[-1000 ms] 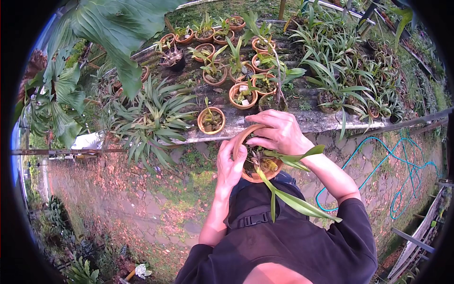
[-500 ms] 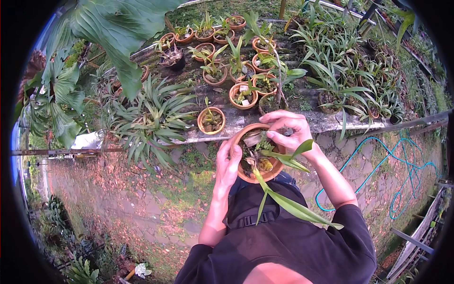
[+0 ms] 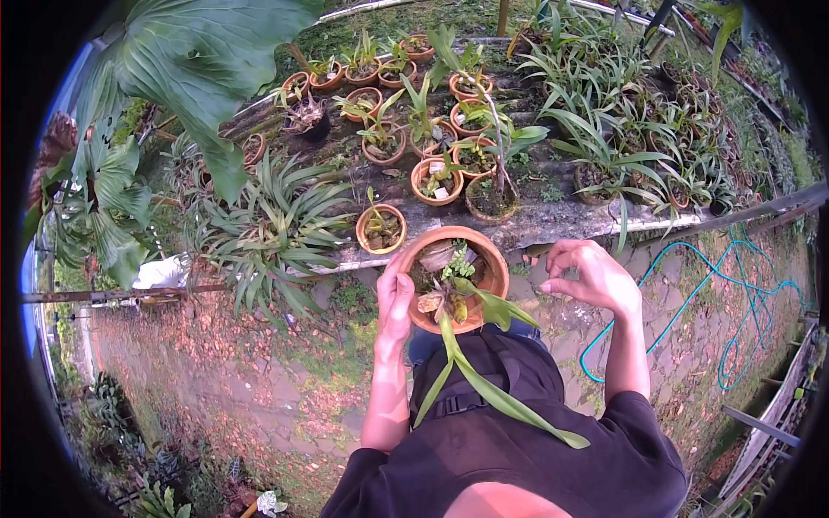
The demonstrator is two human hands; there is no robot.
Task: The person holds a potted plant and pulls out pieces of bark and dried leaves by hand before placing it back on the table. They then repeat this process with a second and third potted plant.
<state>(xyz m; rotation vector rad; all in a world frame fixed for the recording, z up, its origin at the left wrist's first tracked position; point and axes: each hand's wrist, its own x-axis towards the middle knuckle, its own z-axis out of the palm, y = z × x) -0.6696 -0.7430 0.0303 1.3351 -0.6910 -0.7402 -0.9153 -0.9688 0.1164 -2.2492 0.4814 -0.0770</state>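
Note:
A terracotta pot (image 3: 499, 278) is held up before my torso by my left hand (image 3: 395, 304), whose fingers wrap round its left side. Inside the pot are dark growing medium, pale chunks, a small leafy sprig (image 3: 459, 263) and an orchid-like plant whose long green leaf (image 3: 505, 393) hangs over the near rim toward my shirt. My right hand (image 3: 594, 278) is off the pot, out to its right. Its fingers are curled, with a gap between thumb and forefinger, and I see nothing held there.
Beyond the pot stands a weathered bench (image 3: 553, 216) with several potted plants, including a small terracotta pot (image 3: 381, 229) near its front edge. A spiky-leaved clump (image 3: 276, 216) overhangs the left side. A teal hose (image 3: 682, 246) lies on the ground at right. Large leaves (image 3: 199, 69) hang upper left.
My right hand has left the pot's inside and moved right, its fingers parting. The pot has turned and shifted slightly left, its long leaf swinging left and down. My left hand still holds it.

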